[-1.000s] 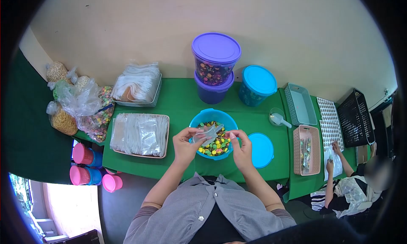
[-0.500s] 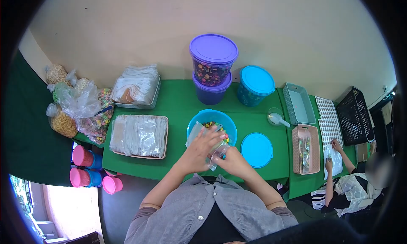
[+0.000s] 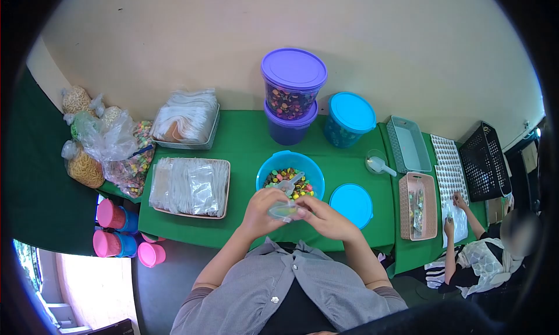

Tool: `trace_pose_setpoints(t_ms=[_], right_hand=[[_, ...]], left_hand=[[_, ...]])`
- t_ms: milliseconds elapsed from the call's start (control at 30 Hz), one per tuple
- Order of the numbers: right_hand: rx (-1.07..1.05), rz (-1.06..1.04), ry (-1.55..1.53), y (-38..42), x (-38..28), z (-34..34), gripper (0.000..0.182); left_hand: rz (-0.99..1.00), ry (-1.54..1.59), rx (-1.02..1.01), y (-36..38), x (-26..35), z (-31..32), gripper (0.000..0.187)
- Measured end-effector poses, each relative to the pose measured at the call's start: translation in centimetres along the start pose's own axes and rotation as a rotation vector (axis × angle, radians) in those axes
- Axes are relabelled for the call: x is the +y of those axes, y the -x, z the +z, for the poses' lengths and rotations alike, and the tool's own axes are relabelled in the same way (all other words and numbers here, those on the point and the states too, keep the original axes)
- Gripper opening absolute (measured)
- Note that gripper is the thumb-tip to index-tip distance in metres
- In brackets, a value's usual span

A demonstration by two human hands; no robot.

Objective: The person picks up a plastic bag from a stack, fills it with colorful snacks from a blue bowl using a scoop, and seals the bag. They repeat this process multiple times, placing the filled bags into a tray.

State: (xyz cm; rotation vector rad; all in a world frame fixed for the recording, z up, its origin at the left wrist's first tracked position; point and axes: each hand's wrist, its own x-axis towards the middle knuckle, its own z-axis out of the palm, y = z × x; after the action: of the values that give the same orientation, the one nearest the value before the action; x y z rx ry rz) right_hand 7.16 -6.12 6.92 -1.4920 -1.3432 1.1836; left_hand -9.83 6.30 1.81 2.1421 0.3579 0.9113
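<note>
In front of my body, my left hand (image 3: pixel 259 211) and my right hand (image 3: pixel 326 217) both grip a small clear plastic bag (image 3: pixel 283 210), their fingertips almost meeting at its right side. What is inside the bag is hard to make out. Just beyond the fingers stands a blue bowl (image 3: pixel 297 156) of colourful candies (image 3: pixel 304 189), with a clear scoop (image 3: pixel 289 184) lying on them. The round blue lid (image 3: pixel 351 206) lies flat on the green cloth, to the right of the bowl.
Left are a tray of plastic bags (image 3: pixel 192 186) and filled sacks (image 3: pixel 116 143). Behind stand stacked purple tubs (image 3: pixel 293 84) and a blue tub (image 3: pixel 350 119). A cup with a scoop (image 3: pixel 379 163) and a pink basket (image 3: pixel 418 218) lie right, near another person's hands (image 3: pixel 454 213).
The scoop now lies in the bowl, out of my left hand. My left hand has drawn back toward me and joined my right hand on the bag.
</note>
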Motion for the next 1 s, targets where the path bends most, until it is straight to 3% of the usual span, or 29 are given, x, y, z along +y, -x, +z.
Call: trace_pose_setpoints(t_ms=[33, 67, 100, 133, 200, 233, 300, 433, 633, 700, 733, 800, 967, 1000], right_hand=[[-0.004, 0.0, 0.002, -0.2, 0.2, 0.3, 0.051], [0.074, -0.169, -0.024, -0.5, 0.8, 0.7, 0.061], [0.154, -0.337, -0.05, -0.7, 1.1, 1.1, 0.074], [0.154, -0.335, -0.05, -0.9, 1.4, 1.8, 0.074], [0.223, -0.4, 0.206, -1.3, 1.7, 3.3, 0.086], [0.227, -0.4, 0.206, -1.4, 2.5, 4.0, 0.086], [0.149, -0.2, 0.025, -1.9, 3.6, 4.9, 0.085], [0.176, -0.284, 0.202, -2.1, 2.3, 4.5, 0.082], [0.088, -0.298, -0.035, -2.2, 2.7, 5.2, 0.08], [0.18, -0.301, -0.604, -2.5, 3.2, 6.2, 0.07], [0.179, -0.302, -0.603, -2.8, 3.8, 5.9, 0.07], [0.119, -0.005, -1.015, -3.3, 5.3, 5.1, 0.051], [-0.018, 0.099, -1.024, -3.8, 7.5, 4.9, 0.03], [-0.02, 0.105, -1.034, -3.9, 7.5, 5.0, 0.026]], left_hand=[[-0.063, 0.091, 0.041, 0.0, 0.1, -0.1, 0.047], [-0.065, 0.091, 0.045, 0.1, 0.3, -0.1, 0.047], [-0.184, 0.367, 0.099, 0.0, 0.9, -0.1, 0.05], [-0.303, 0.645, 0.151, -0.1, 1.4, 0.1, 0.054], [-0.255, 0.688, 0.204, -0.2, 1.6, 0.7, 0.05], [-0.205, 0.728, 0.26, -0.2, 1.7, 0.9, 0.045], [-0.207, 0.763, 0.327, 0.0, 1.1, 1.1, 0.041], [-0.239, 0.861, 0.515, 0.2, 0.6, 1.0, 0.041], [-0.199, 0.92, 0.635, -0.2, 1.5, 0.6, 0.041], [-0.19, 0.921, 0.677, -0.4, 1.1, -0.2, 0.042], [-0.177, 0.921, 0.719, -0.6, 0.8, -0.6, 0.043], [-0.132, 0.931, 0.734, -1.1, 0.8, -1.3, 0.047], [-0.102, 1.006, 0.712, -1.4, 1.9, -1.5, 0.049], [-0.179, 1.0, 0.721, -1.2, 2.0, -1.5, 0.048]])
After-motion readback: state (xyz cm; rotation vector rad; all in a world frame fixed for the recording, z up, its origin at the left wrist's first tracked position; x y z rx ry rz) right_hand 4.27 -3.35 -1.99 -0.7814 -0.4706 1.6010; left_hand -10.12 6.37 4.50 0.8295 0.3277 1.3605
